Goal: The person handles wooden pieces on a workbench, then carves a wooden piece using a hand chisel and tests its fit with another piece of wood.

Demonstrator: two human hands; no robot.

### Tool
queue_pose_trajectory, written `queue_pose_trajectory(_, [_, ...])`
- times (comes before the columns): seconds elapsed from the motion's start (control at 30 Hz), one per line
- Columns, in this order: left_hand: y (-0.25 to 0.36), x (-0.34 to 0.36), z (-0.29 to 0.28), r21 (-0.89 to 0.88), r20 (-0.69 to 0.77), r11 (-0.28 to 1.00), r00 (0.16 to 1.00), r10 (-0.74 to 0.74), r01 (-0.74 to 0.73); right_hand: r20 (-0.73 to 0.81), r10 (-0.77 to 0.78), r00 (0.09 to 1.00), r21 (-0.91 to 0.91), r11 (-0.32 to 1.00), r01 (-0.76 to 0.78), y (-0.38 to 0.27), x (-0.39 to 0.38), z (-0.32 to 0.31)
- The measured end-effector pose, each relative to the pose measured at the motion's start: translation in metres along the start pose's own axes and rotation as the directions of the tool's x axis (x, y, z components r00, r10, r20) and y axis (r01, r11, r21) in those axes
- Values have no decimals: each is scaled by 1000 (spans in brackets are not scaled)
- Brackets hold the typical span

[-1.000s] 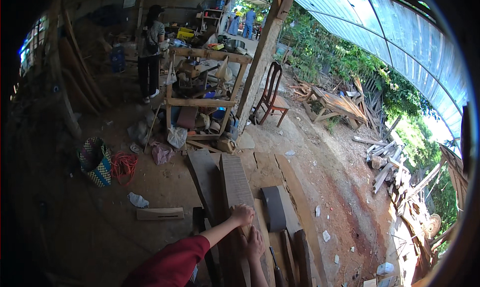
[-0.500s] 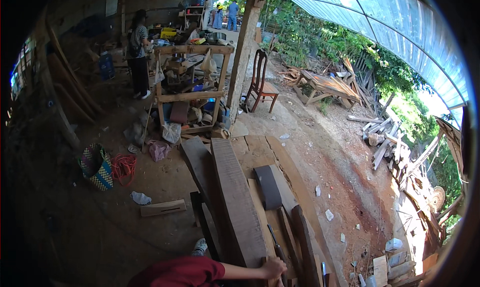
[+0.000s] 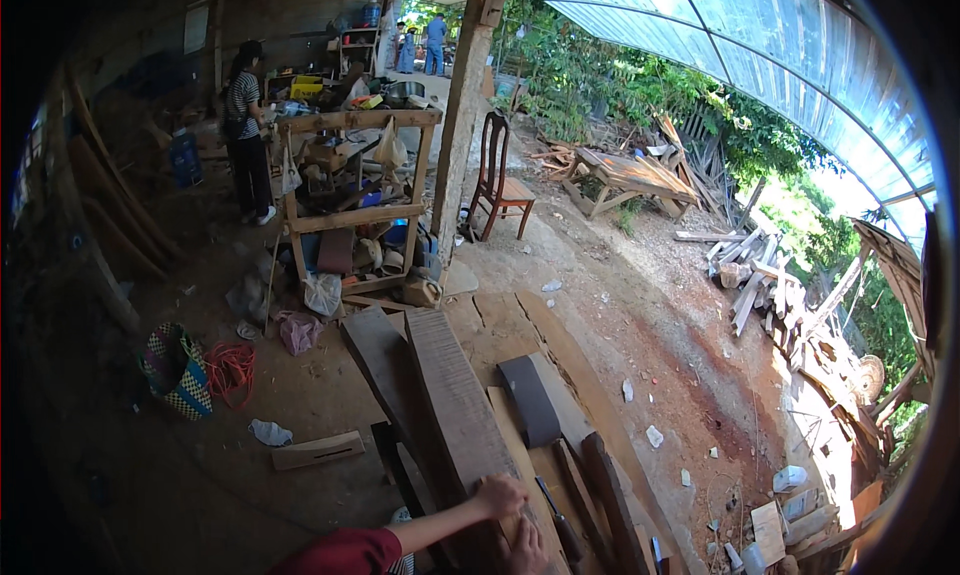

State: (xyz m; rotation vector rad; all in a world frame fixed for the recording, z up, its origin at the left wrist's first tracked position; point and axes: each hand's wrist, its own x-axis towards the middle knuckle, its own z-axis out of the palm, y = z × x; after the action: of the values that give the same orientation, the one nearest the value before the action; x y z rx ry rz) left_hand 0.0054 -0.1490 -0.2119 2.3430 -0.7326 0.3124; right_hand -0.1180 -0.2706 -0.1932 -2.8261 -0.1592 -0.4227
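plank (image 3: 455, 395) lengthwise away (slightly leftward), left hand (image 3: 499, 496) atop

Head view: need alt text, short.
Both hands rest on a long thick wooden plank lying on a dirt workshop floor, the left hand in a red sleeve, the right hand just below it. Other boards lie alongside; farther off another person stands by a cluttered wooden workbench.

The dirt floor (image 3: 690, 345) carries a row of long timber: a thick rough plank (image 3: 455, 400) beside a thinner board (image 3: 375, 360), with a short dark block (image 3: 530, 400) lying on the boards just right of it. A small offcut (image 3: 318, 450), a red cord (image 3: 232, 367) (loosely coiled) and a checkered basket (image 3: 178, 373) lie to the left.
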Motion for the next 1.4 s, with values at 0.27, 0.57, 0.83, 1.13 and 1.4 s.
queue_pose_trajectory(0.27, [-172, 58, -97, 188, -244, 925, 928, -282, 330, 14, -208, 978, 164, 965, 203, -100, 174, 67])
queue_pose_trajectory(0.57, [-100, 27, -57, 129, -234, 962, 950, -205, 239, 103, -150, 983, 314, 943, 111, -55, 106, 35])
queue_pose_trajectory(0.83, [137, -32, 64, 21, 54, 998, 996, 64, -65, 151, 183, 972, 76, 978, -195, 62, -109, -85])
queue_pose_trajectory(1.13, [212, -52, 102, -127, 282, 952, 910, 303, -277, 92, 288, 953, -112, 954, -278, 99, -183, -103])
queue_pose_trajectory(1.4, [27, 2, 14, -39, 68, 997, 995, 70, -67, -34, 47, 998, 65, 997, -45, 11, -17, -13])
